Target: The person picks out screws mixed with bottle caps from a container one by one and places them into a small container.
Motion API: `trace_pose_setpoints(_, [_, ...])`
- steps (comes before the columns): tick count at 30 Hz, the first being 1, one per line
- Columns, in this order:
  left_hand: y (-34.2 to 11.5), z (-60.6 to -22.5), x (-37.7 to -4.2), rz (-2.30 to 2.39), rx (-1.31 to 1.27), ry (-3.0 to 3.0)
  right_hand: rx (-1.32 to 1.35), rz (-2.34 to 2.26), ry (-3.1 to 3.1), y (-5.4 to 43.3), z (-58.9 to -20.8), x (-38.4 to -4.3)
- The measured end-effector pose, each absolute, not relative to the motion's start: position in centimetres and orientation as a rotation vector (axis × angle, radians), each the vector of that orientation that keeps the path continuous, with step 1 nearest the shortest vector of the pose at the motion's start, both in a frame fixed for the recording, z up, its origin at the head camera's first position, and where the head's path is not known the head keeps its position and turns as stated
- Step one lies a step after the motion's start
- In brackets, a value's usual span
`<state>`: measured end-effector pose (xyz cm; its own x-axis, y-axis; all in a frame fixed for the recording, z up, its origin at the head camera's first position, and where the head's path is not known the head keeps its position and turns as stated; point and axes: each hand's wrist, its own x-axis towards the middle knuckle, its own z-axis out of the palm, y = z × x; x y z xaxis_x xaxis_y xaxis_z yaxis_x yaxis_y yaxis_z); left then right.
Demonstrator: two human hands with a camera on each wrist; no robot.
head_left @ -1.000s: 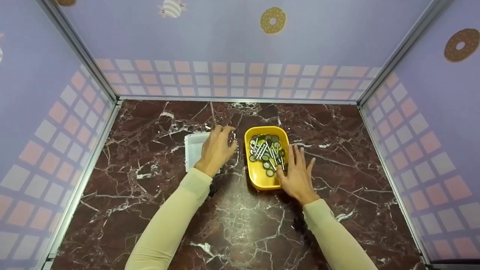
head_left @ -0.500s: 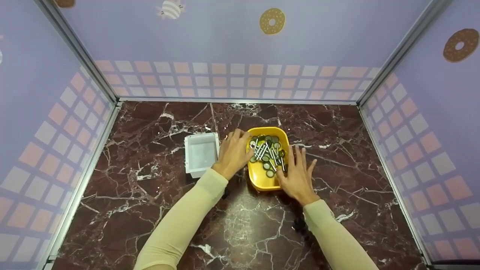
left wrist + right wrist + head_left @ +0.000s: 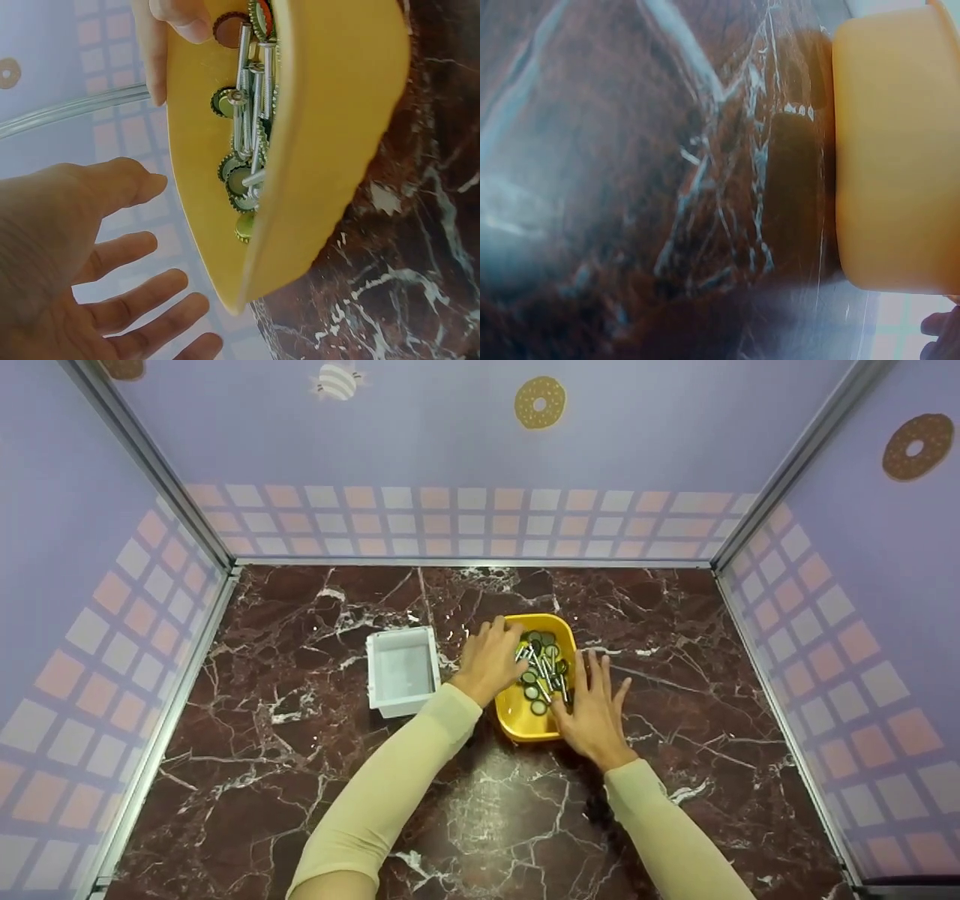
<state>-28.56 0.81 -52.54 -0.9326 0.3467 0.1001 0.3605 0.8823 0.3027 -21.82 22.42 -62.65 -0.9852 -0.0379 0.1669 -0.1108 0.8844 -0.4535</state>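
In the head view a yellow plastic box (image 3: 529,726) stands in the middle of the table, with several metal bolts (image 3: 253,105) and several bottle caps (image 3: 240,180) lying in it. My left hand (image 3: 489,657) is over the box's left side, its fingers spread and nothing between them in the left wrist view. My right hand (image 3: 594,711) holds the box's right wall, thumb on the inner side and fingers outside. Only the box's yellow outer wall and a bit of a hand show in the right wrist view. Part of the bolts is hidden behind my left hand.
A white rectangular container (image 3: 405,667) stands to the left of the yellow box. Dark red marbled tabletop (image 3: 300,772) surrounds both. Patterned lilac panels (image 3: 420,442) with metal edge strips close off the back and both sides.
My left hand has moved right, from over the white container to over the yellow box's left side. The right hand stays at the box's right wall.
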Motion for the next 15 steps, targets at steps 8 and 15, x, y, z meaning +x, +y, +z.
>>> trace_pose_setpoints(8, [2.5,-52.8,-29.4,-0.423,-0.548,-3.063,0.094,0.715,-2.913,22.5,-62.6,-21.7])
trace_pose_setpoints(15, [3.8,-52.5,-30.5,-0.417,-0.461,-3.141,0.09,0.711,-2.913,22.4,-62.5,-21.9])
